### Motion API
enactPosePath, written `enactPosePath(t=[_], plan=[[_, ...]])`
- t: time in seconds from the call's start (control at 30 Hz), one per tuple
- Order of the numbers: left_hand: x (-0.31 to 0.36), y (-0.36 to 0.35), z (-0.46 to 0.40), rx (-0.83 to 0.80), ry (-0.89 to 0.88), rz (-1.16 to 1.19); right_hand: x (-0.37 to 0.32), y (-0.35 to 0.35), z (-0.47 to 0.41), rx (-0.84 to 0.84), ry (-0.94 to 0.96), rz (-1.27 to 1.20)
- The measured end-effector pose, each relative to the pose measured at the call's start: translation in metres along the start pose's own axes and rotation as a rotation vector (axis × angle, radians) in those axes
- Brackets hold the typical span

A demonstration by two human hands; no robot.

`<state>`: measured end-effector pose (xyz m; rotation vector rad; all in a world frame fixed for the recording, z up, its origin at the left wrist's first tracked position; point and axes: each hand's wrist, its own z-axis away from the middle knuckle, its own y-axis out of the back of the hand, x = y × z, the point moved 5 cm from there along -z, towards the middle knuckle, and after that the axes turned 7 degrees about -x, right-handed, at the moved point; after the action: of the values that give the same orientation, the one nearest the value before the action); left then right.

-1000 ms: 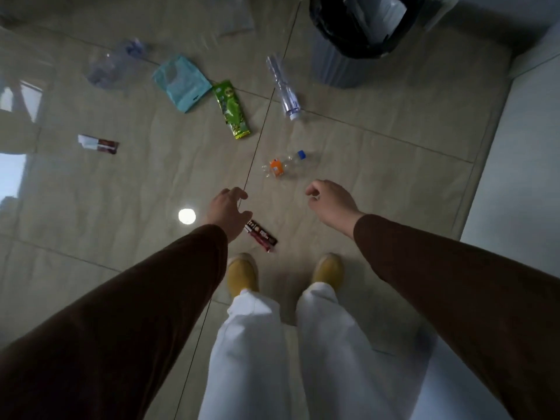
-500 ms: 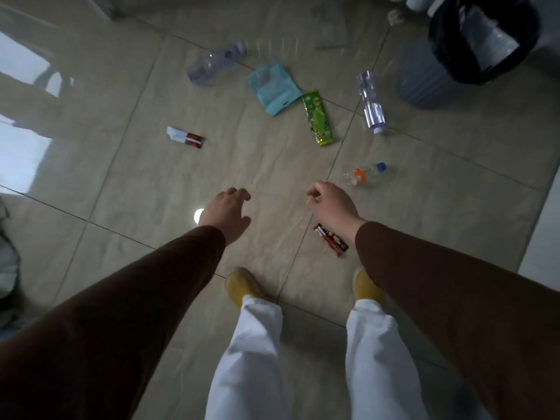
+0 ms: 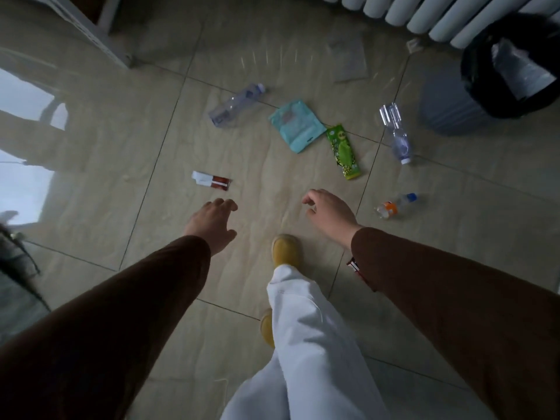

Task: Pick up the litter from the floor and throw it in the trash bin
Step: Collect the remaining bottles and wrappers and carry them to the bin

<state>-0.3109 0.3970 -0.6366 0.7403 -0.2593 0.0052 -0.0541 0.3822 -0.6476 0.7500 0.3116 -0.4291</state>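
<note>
Litter lies scattered on the tiled floor: a red-and-white wrapper (image 3: 211, 181), a clear bottle (image 3: 236, 104), a teal pouch (image 3: 295, 125), a green snack packet (image 3: 344, 152), a crushed clear bottle (image 3: 395, 131) and a small bottle with an orange label (image 3: 395, 206). A dark wrapper (image 3: 354, 265) peeks out from under my right sleeve. The grey trash bin with a black liner (image 3: 448, 107) stands at the far right. My left hand (image 3: 212, 222) hovers just below the red-and-white wrapper, fingers spread, empty. My right hand (image 3: 328, 212) hangs loosely curled, holding nothing.
A white radiator (image 3: 424, 13) runs along the top right behind the bin. A white furniture leg (image 3: 91, 28) stands at the top left. A dark object (image 3: 15, 259) sits at the left edge. My yellow shoe (image 3: 286, 250) steps forward between my hands.
The view has swung left and forward, so the litter and bin shifted right. My left hand has drawn near the red-and-white wrapper. One foot has stepped ahead; the dark wrapper is now under my right sleeve.
</note>
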Motion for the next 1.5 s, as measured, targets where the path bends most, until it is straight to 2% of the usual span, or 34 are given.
enactPosePath(t=[0.27, 0.6, 0.9, 1.23, 1.37, 1.43, 1.5], plan=[[-0.041, 0.060, -0.101, 0.003, -0.014, -0.077, -0.015, 0.035, -0.093, 0.001, -0.061, -0.022], [-0.113, 0.062, -0.172, -0.133, -0.047, -0.269, -0.036, 0.018, -0.163, -0.043, -0.166, -0.070], [-0.162, -0.003, -0.269, -0.153, -0.107, -0.463, 0.010, -0.017, -0.270, 0.115, -0.328, -0.244], [-0.211, -0.090, -0.354, -0.173, -0.102, -0.539, 0.096, 0.001, -0.407, 0.326, -0.488, -0.067], [-0.206, -0.101, -0.376, -0.094, -0.247, -0.551, 0.114, 0.008, -0.441, 0.362, -0.559, -0.066], [-0.199, -0.103, -0.382, -0.089, -0.336, -0.559, 0.118, 0.005, -0.452, 0.344, -0.588, -0.045], [-0.192, -0.099, -0.384, -0.106, -0.350, -0.505, 0.121, 0.001, -0.458, 0.311, -0.629, -0.055]])
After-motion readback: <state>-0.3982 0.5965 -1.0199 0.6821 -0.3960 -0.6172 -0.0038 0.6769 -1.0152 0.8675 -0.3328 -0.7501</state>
